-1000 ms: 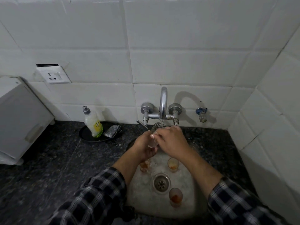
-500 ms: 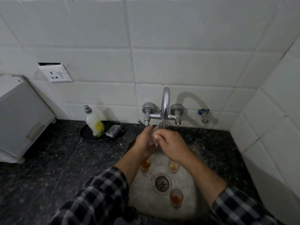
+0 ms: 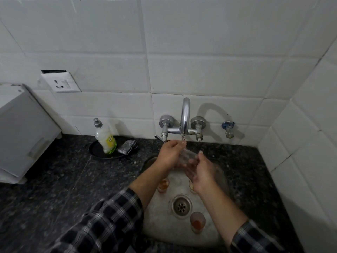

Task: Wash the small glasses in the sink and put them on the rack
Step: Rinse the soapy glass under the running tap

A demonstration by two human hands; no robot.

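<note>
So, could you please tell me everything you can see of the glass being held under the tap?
The small glass is clear and blurred, so fine detail is lost. It lies tilted above the sink, just below the tap spout, where a thin stream of water meets it. The left hand grips one end; the right hand touches the other from below.

The left grip (image 3: 170, 155) holds a clear small glass (image 3: 189, 155) tilted under the tap (image 3: 185, 115); the right grip (image 3: 201, 170) lies open, palm up, just beneath it; three orange-stained glasses (image 3: 197, 220) stand in the sink (image 3: 158, 225) around the drain (image 3: 181, 205); a soap bottle (image 3: 105, 139) stands on the dark desk (image 3: 54, 179).
</note>
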